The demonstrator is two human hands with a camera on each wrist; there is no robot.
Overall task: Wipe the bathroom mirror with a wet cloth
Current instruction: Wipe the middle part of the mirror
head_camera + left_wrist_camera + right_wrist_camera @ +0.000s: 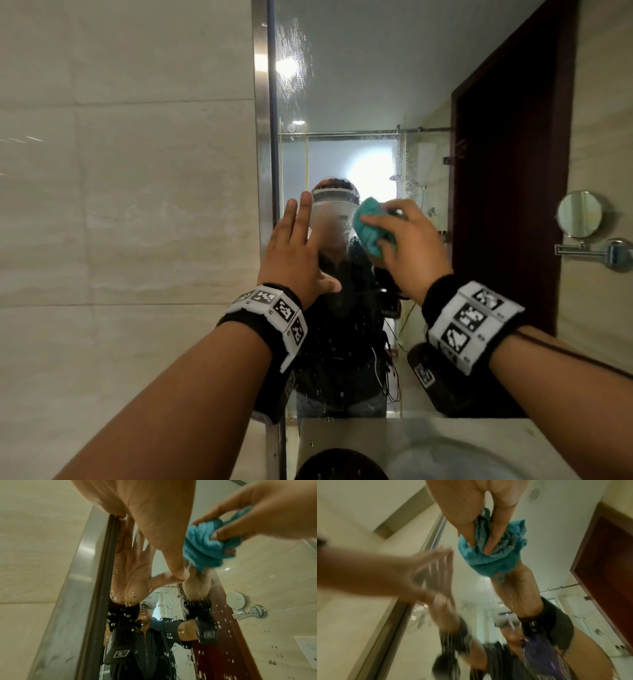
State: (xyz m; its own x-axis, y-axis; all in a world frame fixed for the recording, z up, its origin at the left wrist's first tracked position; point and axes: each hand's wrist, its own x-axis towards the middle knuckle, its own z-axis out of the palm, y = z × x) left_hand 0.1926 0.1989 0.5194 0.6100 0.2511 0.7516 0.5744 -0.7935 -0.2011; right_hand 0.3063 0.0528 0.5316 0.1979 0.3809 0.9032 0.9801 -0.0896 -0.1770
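Head view count: two hands, one cloth, one mirror, one small round mirror.
Left hand [297, 250]: fingers straight and spread, flat against the mirror [359, 85] by its left frame; the left wrist view shows the fingertips and thumb tip touching the glass.
Right hand [409, 240]: fingers curled round the cloth [368, 228], pressing it on the glass, just right of the left hand.
Cloth: teal, bunched, one wad, at mid height of the mirror.
Wrist bands: two, black with white coded tags, one per wrist.
Mirror surface: water drops on the lower part, wet streaks at upper left.
Frame: metal strip down the left edge.
Walls: pale stone tiles left and right.
Small mirror [579, 214]: round, on a metal arm, right wall.
Counter [445, 431]: pale, near, below the mirror.
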